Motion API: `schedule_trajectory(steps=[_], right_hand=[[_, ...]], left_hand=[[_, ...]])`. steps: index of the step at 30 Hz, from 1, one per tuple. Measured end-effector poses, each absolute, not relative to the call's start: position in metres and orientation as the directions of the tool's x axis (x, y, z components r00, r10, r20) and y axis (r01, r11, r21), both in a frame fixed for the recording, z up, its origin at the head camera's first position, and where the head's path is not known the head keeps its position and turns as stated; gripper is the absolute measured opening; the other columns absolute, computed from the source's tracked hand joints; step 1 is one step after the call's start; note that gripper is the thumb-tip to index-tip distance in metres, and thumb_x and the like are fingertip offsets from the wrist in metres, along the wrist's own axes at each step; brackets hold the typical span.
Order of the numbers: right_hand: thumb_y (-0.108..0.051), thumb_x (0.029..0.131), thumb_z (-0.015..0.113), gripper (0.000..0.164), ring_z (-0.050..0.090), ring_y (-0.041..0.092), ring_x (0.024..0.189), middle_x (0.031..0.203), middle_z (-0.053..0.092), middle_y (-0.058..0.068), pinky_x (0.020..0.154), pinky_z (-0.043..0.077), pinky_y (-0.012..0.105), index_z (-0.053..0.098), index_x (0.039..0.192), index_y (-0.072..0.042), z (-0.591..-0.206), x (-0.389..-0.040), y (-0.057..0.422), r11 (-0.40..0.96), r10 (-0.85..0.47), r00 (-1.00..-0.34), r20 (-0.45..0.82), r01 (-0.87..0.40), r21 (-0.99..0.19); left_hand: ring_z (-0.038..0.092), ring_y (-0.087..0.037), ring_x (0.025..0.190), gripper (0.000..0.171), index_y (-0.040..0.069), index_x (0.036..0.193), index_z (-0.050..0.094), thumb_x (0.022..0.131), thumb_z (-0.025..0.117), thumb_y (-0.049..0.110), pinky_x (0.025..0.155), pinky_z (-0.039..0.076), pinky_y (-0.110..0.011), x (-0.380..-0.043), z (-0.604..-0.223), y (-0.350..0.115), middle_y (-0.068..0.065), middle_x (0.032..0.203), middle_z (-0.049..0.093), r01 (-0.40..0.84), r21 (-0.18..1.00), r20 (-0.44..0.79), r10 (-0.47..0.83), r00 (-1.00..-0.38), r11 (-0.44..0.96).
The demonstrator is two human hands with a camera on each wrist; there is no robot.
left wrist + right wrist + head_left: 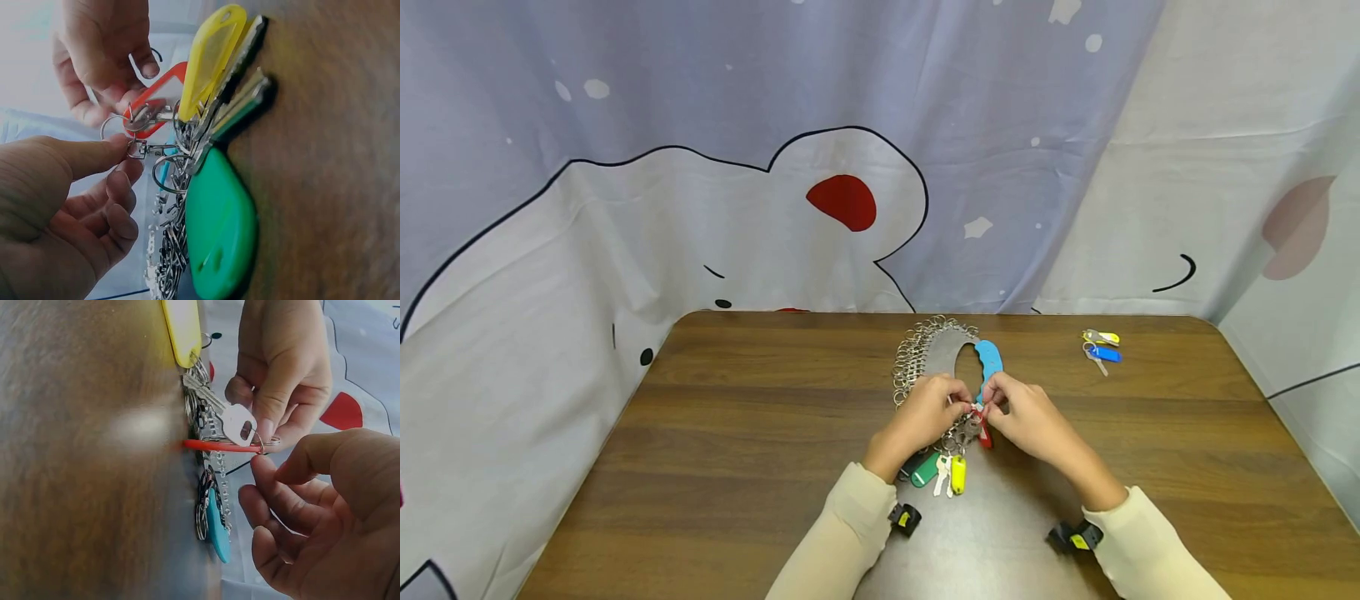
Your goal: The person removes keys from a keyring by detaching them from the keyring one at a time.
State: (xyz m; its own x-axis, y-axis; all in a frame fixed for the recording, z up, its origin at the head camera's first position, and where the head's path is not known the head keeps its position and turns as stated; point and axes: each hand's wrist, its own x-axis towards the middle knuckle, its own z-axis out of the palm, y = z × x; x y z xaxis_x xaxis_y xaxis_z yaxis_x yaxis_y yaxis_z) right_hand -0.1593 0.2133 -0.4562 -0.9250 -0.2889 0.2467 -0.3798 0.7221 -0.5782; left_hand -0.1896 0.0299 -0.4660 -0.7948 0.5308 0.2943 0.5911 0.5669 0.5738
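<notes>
A hoop-shaped key holder lies on the table, with a grey curved plate (942,352), a blue grip (990,358) and many metal rings and clasps (904,367) along its outer edge. At its near end, my left hand (929,408) pinches a small swivel clasp (142,149). My right hand (1028,415) faces it, fingertips at the split ring (262,442) of a red key tag (222,446). A silver key (237,424) hangs from that ring. Beside the left hand are a green key tag (219,225) and a yellow key tag (212,59) with keys.
At the far right of the table (737,433) lie a blue key tag (1105,354) and a yellow key tag (1103,338), both with keys. A printed curtain (700,225) hangs behind the table's back edge.
</notes>
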Motion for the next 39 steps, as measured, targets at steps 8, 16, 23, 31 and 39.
schedule_trajectory(steps=[8, 16, 23, 31, 39], right_hand=[[-0.016, 0.082, 0.073, 0.015, 0.059, 0.017, 0.075, 0.093, 0.061, 0.003, 0.064, 0.051, 0.034, 0.065, 0.093, -0.01, -0.463, -0.157, 0.211, 0.716, -0.367, -0.907, 0.206, -0.417, -0.559], [-0.01, 0.077, 0.071, 0.015, 0.054, 0.01, 0.063, 0.07, 0.06, -0.003, 0.058, 0.045, 0.031, 0.057, 0.079, -0.014, -0.461, -0.158, 0.215, 0.727, -0.321, -0.929, 0.182, -0.365, -0.582], [-0.008, 0.074, 0.068, 0.018, 0.051, 0.012, 0.062, 0.069, 0.057, -0.003, 0.057, 0.042, 0.031, 0.053, 0.083, -0.014, -0.459, -0.158, 0.216, 0.7, -0.297, -0.94, 0.169, -0.334, -0.632], [-0.012, 0.081, 0.07, 0.022, 0.053, 0.014, 0.063, 0.072, 0.06, 0.0, 0.058, 0.044, 0.032, 0.063, 0.102, -0.009, -0.457, -0.159, 0.217, 0.695, -0.299, -0.949, 0.098, -0.287, -0.659], [-0.009, 0.088, 0.069, 0.012, 0.063, 0.021, 0.064, 0.072, 0.068, 0.007, 0.059, 0.054, 0.034, 0.067, 0.099, -0.006, -0.452, -0.162, 0.226, 0.603, -0.369, -0.926, 0.08, -0.304, -0.738]], left_hand=[[0.057, -0.007, 0.071, 0.004, 0.011, 0.084, 0.075, 0.085, 0.073, 0.014, 0.063, 0.048, -0.018, -0.188, -0.465, 0.03, 0.001, 0.078, 0.067, 0.588, 0.576, 0.296, 0.526, -0.798, 0.568], [0.057, -0.007, 0.072, 0.004, 0.01, 0.084, 0.074, 0.084, 0.073, 0.014, 0.064, 0.049, -0.017, -0.189, -0.467, 0.031, 0.001, 0.08, 0.067, 0.575, 0.596, 0.281, 0.525, -0.803, 0.561], [0.057, -0.007, 0.071, 0.004, 0.011, 0.084, 0.074, 0.084, 0.073, 0.015, 0.063, 0.048, -0.016, -0.189, -0.465, 0.032, 0.001, 0.079, 0.066, 0.574, 0.606, 0.274, 0.532, -0.801, 0.551], [0.057, -0.008, 0.071, 0.004, 0.011, 0.084, 0.075, 0.084, 0.073, 0.015, 0.064, 0.048, -0.019, -0.19, -0.465, 0.032, 0.001, 0.078, 0.067, 0.565, 0.604, 0.273, 0.52, -0.809, 0.562], [0.056, -0.008, 0.071, 0.004, 0.011, 0.083, 0.075, 0.084, 0.073, 0.014, 0.064, 0.048, -0.02, -0.193, -0.467, 0.031, 0.001, 0.079, 0.067, 0.549, 0.615, 0.274, 0.499, -0.822, 0.566]])
